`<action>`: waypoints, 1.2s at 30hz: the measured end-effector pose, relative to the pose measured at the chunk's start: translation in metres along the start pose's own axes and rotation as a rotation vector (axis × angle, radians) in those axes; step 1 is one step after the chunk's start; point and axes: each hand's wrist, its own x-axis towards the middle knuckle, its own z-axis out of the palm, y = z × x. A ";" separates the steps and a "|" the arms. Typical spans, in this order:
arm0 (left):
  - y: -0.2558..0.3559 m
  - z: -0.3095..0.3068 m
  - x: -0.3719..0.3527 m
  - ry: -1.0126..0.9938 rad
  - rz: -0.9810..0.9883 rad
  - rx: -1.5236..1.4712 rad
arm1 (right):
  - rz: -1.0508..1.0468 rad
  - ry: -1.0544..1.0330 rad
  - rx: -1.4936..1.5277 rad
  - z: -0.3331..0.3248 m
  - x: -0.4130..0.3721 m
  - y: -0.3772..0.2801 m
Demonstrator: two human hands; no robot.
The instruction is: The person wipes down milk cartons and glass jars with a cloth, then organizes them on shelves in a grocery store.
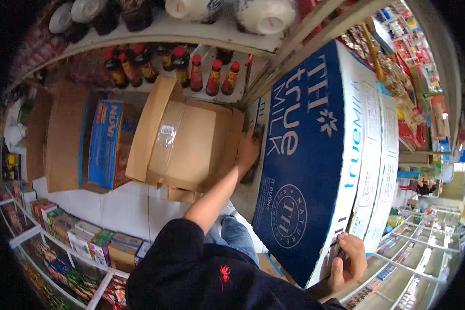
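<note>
A large blue and white milk carton box [307, 170] stands tilted in front of me at the right. My right hand [349, 261] is at its lower right edge, the fingers curled round the white side. My left hand [249, 147] reaches in between this box and an open brown cardboard box [191, 147]; its fingertips are dark and hard to make out near the blue box's left side. The brown box has a raised flap with a barcode label.
A blue box [104, 144] sits in another brown carton [64, 139] at the left. Red-capped sauce bottles [214, 77] and bowls line the shelves [191, 39] above. Glass display cases [62, 248] with packets stand at lower left, more at lower right. White tiled floor [121, 204] shows below.
</note>
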 end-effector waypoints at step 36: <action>0.062 -0.230 -0.394 0.731 -0.062 -0.134 | -0.713 -0.940 0.569 0.112 -0.102 0.007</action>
